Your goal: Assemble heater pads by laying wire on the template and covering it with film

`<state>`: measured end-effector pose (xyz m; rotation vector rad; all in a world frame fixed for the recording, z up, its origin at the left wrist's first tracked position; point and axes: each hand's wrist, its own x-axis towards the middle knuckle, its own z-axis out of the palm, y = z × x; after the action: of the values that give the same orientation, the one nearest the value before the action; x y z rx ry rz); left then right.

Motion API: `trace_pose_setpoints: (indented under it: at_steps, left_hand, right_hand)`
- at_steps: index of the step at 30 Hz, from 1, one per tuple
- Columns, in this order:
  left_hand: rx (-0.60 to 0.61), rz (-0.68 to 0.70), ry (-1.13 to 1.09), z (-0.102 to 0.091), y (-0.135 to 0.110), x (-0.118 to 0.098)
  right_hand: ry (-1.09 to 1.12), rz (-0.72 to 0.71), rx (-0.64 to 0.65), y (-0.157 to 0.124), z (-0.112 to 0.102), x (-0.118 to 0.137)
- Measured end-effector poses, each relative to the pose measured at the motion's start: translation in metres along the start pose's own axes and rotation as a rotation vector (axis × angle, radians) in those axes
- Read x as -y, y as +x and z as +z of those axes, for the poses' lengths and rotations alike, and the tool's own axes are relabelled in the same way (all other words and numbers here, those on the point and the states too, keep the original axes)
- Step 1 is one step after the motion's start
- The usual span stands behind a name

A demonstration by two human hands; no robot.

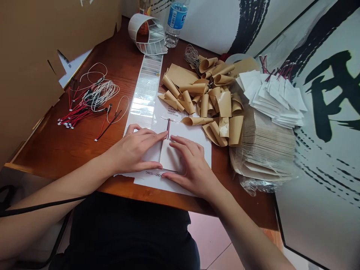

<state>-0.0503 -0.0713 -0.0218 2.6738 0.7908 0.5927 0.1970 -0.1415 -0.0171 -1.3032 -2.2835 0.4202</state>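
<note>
A flat white square pad (169, 155) with a dark edge lies on a printed white sheet (171, 182). A short red-and-black wire lead (168, 129) sticks out of its top. My left hand (137, 148) rests along the pad's left side, index finger stretched toward the lead and thumb at the lower left corner. On the right side is my right hand (194, 163), its fingertips on the pad's upper right and its thumb near the bottom edge. Both hands have their fingers spread, neither wrapped round anything.
Left lies a heap of wires (92, 99) with white connectors. A strip of silver labels (144, 90) runs back to a loose roll (147, 35) by a water bottle (176, 22). Curled brown papers (206, 90) and stacked cards (267, 144) under white pads (274, 95) are at right.
</note>
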Motion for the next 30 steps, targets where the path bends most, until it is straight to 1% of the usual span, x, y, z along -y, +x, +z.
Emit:
trace_pose_setpoints:
  at_steps: [3,7,13,18,23,30]
  left_hand:
    - [-0.012,0.019,0.012,0.0025,-0.0006,0.0008]
    - [-0.018,0.014,0.023,0.0031,-0.0004,0.0001]
    - [0.011,0.011,0.032,-0.0003,0.001,-0.003]
    - [0.019,-0.002,-0.009,-0.0004,-0.0019,0.0008]
    - [0.026,-0.053,-0.014,-0.0014,-0.0022,0.0016]
    - [0.028,-0.042,0.006,-0.0032,0.0008,-0.0041]
  right_hand:
    - [-0.001,-0.019,0.038,0.0084,0.0006,-0.0026]
    - [0.009,-0.017,0.045,0.0116,0.0027,-0.0045]
    - [-0.032,-0.065,0.002,0.0095,0.0051,-0.0045]
    - [-0.067,-0.091,-0.021,0.0096,0.0054,-0.0043]
    - [-0.069,-0.079,-0.027,0.0088,0.0064,-0.0051]
    - [-0.074,-0.064,-0.028,0.009,0.0078,-0.0041]
